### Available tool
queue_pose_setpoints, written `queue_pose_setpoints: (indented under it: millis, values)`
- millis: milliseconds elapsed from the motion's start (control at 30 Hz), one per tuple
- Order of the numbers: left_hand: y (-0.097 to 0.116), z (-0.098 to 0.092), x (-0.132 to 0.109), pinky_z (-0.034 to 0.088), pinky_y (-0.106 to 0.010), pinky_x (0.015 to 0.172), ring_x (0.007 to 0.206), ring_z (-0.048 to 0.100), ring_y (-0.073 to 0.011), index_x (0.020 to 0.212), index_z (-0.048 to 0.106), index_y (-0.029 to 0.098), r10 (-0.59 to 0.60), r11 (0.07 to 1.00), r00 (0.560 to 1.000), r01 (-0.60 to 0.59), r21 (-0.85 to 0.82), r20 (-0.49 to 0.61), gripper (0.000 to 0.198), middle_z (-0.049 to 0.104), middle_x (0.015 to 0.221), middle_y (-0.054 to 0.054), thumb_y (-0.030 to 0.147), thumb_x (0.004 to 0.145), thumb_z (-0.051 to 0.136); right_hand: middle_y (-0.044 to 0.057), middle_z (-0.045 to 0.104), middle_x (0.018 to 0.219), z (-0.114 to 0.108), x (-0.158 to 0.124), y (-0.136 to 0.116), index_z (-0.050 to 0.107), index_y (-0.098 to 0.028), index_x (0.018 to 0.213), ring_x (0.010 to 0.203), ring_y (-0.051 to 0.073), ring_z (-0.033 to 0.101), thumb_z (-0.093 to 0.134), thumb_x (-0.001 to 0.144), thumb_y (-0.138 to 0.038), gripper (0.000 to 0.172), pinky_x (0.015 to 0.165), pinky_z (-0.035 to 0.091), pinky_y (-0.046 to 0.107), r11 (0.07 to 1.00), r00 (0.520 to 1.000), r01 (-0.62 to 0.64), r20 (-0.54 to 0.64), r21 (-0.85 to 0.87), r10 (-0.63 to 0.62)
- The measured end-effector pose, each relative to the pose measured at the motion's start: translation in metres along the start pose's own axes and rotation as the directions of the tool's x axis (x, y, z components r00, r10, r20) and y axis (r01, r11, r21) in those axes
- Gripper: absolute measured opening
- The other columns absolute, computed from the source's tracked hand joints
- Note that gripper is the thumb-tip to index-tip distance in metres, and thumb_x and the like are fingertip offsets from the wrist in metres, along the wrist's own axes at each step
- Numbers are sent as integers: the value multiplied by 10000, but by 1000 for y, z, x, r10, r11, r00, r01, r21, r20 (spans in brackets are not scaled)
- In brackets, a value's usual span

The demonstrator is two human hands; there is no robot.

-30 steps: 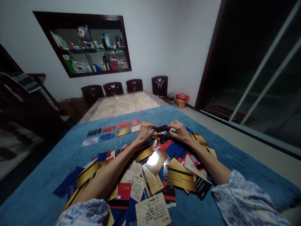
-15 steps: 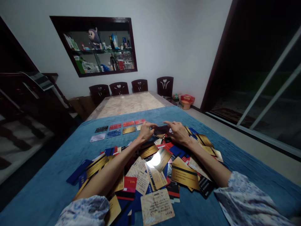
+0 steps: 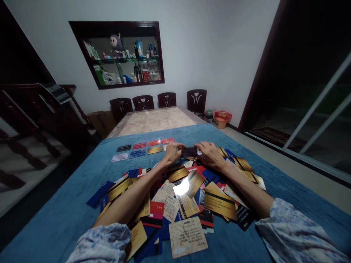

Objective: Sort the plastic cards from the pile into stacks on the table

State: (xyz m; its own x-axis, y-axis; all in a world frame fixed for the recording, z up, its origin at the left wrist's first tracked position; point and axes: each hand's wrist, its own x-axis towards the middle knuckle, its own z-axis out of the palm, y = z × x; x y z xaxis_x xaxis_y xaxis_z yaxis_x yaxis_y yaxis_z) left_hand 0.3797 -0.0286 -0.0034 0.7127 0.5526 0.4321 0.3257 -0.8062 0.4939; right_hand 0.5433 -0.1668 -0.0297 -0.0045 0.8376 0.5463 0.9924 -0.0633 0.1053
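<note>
Pinching a dark card [image 3: 189,151] by its two short ends, the left hand [image 3: 172,152] and the right hand [image 3: 211,155] hold it just above the far side of a loose heap of cards [image 3: 189,208]. They are stretched well out over the blue cloth [image 3: 55,212] that covers the surface. The fingers of both hands are curled almost closed, tips pressed to the card's edges. Whether a second card sits beneath it I cannot tell, since the room is dim and the card small.

The hold looks light and is on slick edges only. A slip would likely drop the card into the heap, where other dark cards lie, and it would be hard to pick out again. Both forearms rest across the heap, so any sideways drag could carry gold and red cards along and scatter them further. The neat rows of cards [image 3: 142,148] lie just beyond the left hand, and a careless wrist could knock them askew. A bright glare [image 3: 182,188] sits on one gold card — with light this poor, a card face could easily be misread.
</note>
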Motion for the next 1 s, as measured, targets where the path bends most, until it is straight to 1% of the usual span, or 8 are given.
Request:
queue_pose_setpoints:
  millis: [133, 267, 400, 533, 667, 767, 900, 1000]
  values:
    - [2, -7, -2, 537, -264, 841, 835, 718, -161, 938, 813, 188, -30, 998, 1000, 30, -63, -4, 306, 793, 877, -47, 29, 795, 595, 151, 644, 1117, -1, 3, -1, 577, -147, 1251, 1025, 286, 524, 589, 884, -269, 387, 817, 324, 366, 1000, 1000, 25, -15, -11, -25]
    - [2, -11, -3, 543, -262, 815, 834, 718, -164, 908, 816, 188, -65, 994, 998, 64, -89, -14, 294, 789, 849, -39, 28, 787, 600, 160, 640, 1140, -1, 8, -2, 585, -160, 1227, 1033, 288, 523, 601, 905, -367, 383, 811, 326, 358, 998, 998, 62, -17, 4, -62]
    - [0, -9, -2, 549, -261, 808, 830, 720, -163, 913, 810, 184, -96, 989, 995, 95, -114, -3, 280, 783, 836, -31, 38, 787, 606, 164, 641, 1145, 2, 11, -4, 587, -159, 1219, 1031, 288, 524, 573, 929, -380, 365, 808, 332, 361, 998, 997, 66, -41, 16, -66]
    - [-4, -5, 0, 547, -271, 838, 857, 717, -163, 935, 796, 178, -94, 989, 995, 97, -115, 27, 267, 780, 878, -34, 49, 800, 606, 165, 640, 1149, 3, 10, -6, 593, -148, 1215, 1024, 284, 517, 565, 930, -368, 361, 808, 336, 363, 998, 996, 65, -57, 16, -64]
    - [-8, 0, -4, 506, -364, 960, 994, 663, -211, 1038, 765, 197, -11, 1000, 1000, 11, -2, 6, 259, 768, 980, -47, 117, 824, 645, 165, 632, 1177, 2, 7, -3, 612, -150, 1209, 1049, 287, 500, 581, 907, -332, 354, 796, 344, 362, 999, 995, 44, -86, -3, -44]
    - [-11, 0, -14, 462, -450, 1003, 1126, 570, -269, 1204, 685, 206, 79, 987, 997, -77, 139, -6, 394, 730, 1079, -76, 168, 812, 688, 161, 632, 1186, 3, 4, 1, 623, -162, 1213, 1071, 291, 489, 583, 890, -295, 352, 793, 355, 363, 999, 994, 36, -106, -6, -36]
    - [-10, -4, -28, 439, -489, 999, 1222, 487, -307, 1294, 588, 200, 186, 934, 981, -196, 298, 62, 507, 633, 1251, -118, 188, 797, 686, 155, 637, 1188, 4, 2, 5, 630, -181, 1214, 1082, 298, 482, 592, 869, -293, 365, 787, 367, 364, 1000, 992, 23, -124, 11, -21]
    - [-6, -7, -33, 432, -492, 1009, 1257, 463, -317, 1333, 533, 180, 203, 906, 975, -224, 360, 94, 577, 574, 1324, -143, 170, 777, 686, 153, 639, 1196, 4, 2, 7, 623, -182, 1235, 1089, 300, 484, 603, 857, -301, 397, 777, 377, 363, 999, 993, 35, -110, 30, -32]
